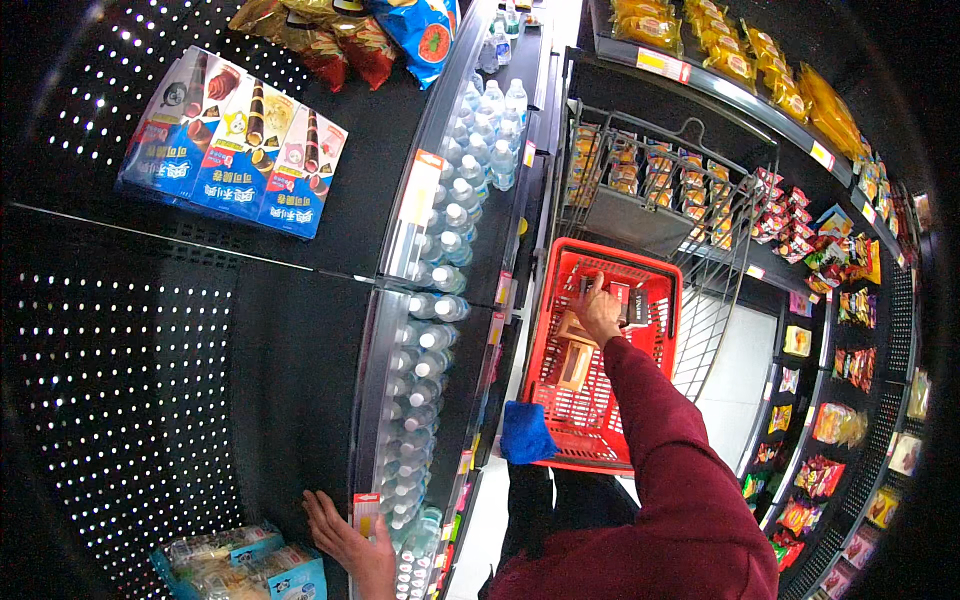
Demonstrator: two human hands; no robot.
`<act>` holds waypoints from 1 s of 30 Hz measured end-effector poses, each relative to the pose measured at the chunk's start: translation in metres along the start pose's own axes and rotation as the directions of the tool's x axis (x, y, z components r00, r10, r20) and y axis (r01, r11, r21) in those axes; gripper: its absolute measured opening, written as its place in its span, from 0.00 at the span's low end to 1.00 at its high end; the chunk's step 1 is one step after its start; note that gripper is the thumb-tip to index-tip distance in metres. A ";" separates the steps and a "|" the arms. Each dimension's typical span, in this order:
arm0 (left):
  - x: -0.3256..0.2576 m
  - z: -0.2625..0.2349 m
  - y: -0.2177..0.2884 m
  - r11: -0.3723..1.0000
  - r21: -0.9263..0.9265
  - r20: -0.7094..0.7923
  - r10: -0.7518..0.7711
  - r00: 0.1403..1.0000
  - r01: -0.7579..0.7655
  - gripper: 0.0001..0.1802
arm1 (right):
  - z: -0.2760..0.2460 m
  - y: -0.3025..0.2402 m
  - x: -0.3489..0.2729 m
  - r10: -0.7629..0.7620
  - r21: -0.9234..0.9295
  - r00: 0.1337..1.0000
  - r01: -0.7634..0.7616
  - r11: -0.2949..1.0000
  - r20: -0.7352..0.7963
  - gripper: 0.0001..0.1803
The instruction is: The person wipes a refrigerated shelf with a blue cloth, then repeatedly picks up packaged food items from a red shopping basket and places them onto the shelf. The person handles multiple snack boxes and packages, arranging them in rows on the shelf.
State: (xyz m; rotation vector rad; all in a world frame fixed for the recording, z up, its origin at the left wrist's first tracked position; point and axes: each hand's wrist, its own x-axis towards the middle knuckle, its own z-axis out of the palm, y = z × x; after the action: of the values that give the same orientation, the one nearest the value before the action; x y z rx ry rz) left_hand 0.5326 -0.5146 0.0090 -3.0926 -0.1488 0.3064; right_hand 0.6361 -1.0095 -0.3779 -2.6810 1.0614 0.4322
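Right hand (598, 310) down inside the red shopping basket (655, 272), fingers curled onto a dark box (632, 302) near the basket's far end; whether gripped or only touched, impossible to tell. Maroon sleeve (660, 450) running back from that hand toward the lower edge. Tan cartons (572, 352) lying in the basket just beside the hand, on the near side. Blue cloth (524, 432) at the basket's near left corner. Left hand (345, 540) low at the left, fingers spread flat and holding nothing, pressed against the dark shelf edge next to a small price tag (365, 512). Rows of clear water bottles (440, 300) running along the shelf between the two hands. Blue snack boxes (235, 145) up on the top shelf, well apart from both hands. Blue-trimmed packets (245, 565) just left of the left hand.
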 end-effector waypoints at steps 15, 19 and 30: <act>0.000 0.004 -0.001 0.994 -0.086 -0.092 0.053 0.994 -0.061 0.59 | -0.191 0.058 -0.066 -0.079 0.318 0.927 0.205 0.926 -0.368 0.38; -0.001 -0.004 0.004 0.996 -0.078 -0.064 0.033 0.997 -0.038 0.57 | -0.246 0.057 -0.102 -0.112 0.510 0.913 0.317 0.800 -0.391 0.36; -0.007 -0.028 0.009 0.814 -0.476 -0.261 0.231 0.938 -0.333 0.52 | -0.365 -0.038 -0.215 -0.651 0.881 0.736 0.419 0.221 -0.186 0.32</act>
State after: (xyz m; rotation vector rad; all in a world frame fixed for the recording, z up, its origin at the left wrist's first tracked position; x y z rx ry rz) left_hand 0.5318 -0.5249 0.0373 -3.6564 0.2947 -0.0469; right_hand 0.5812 -0.9618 0.0408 -1.7172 0.0627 -0.0242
